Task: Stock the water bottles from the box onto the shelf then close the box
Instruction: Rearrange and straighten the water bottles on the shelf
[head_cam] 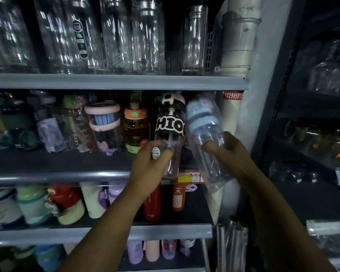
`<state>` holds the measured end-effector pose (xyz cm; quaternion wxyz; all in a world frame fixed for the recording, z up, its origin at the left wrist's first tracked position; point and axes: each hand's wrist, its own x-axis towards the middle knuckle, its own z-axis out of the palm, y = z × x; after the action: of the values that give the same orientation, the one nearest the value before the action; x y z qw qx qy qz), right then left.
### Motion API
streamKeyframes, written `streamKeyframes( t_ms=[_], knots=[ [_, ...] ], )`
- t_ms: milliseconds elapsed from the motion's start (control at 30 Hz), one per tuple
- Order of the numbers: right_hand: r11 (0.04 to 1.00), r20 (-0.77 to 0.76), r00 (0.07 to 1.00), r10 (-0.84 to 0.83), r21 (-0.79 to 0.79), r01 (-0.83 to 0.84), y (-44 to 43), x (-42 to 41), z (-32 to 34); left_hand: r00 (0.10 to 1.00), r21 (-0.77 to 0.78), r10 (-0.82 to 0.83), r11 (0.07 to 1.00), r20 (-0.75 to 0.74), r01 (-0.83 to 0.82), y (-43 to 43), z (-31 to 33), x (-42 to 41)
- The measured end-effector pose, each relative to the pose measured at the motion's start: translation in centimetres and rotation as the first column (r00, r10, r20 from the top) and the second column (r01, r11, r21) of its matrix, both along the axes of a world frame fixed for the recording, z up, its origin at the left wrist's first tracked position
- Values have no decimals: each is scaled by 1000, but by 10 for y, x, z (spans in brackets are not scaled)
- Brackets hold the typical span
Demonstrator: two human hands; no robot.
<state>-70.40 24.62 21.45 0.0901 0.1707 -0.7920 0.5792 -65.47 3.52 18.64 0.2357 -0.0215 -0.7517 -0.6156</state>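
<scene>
My left hand [148,163] grips the lower part of a clear pink-tinted bottle [170,122] with a black band lettered in white and a black-and-white cap. It stands at the front right of the middle shelf [57,176]. My right hand [227,152] holds a clear bottle with a light blue lid [203,122], wrapped in plastic film and tilted left toward the shelf's right end. The two bottles nearly touch at their tops. The box is out of view.
Several coloured bottles fill the middle shelf to the left, an orange-capped one [135,128] closest. Clear glass bottles [145,36] line the top shelf. More bottles sit on lower shelves. A white pipe [238,46] and a dark rack [322,114] stand at the right.
</scene>
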Motion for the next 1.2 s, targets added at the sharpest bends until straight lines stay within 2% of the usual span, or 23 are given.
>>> streamKeyframes(
  t_ms=[133, 300, 467, 600, 800, 967, 1133, 1200],
  knots=[
    [985, 76, 992, 98, -150, -86, -16, 17, -10, 1000, 165, 5, 986, 11, -7, -4, -10, 9],
    [971, 76, 990, 115, -220, -96, -39, 30, -25, 1000, 282, 16, 959, 8, -18, -24, -26, 26],
    [964, 52, 987, 153, -227, -137, -75, 46, -35, 994, 286, 56, 958, -90, -28, -52, -37, 47],
    [947, 64, 974, 217, -254, -194, -116, 55, -33, 977, 253, 157, 960, -143, -117, -100, -42, 64],
    [932, 31, 964, 262, -268, -245, -230, 78, -27, 948, 209, 279, 947, -155, -244, -213, -37, 99],
    [928, 6, 965, 261, -275, -249, -362, 117, -29, 927, 157, 338, 936, -160, -314, -343, -34, 148],
    [913, 6, 953, 303, -289, -288, -496, 161, -25, 925, 201, 358, 923, -132, -328, -468, -27, 201],
    [916, 2, 949, 314, -262, -303, -548, 172, -26, 903, 144, 410, 909, -126, -392, -519, -28, 216]
  ],
)
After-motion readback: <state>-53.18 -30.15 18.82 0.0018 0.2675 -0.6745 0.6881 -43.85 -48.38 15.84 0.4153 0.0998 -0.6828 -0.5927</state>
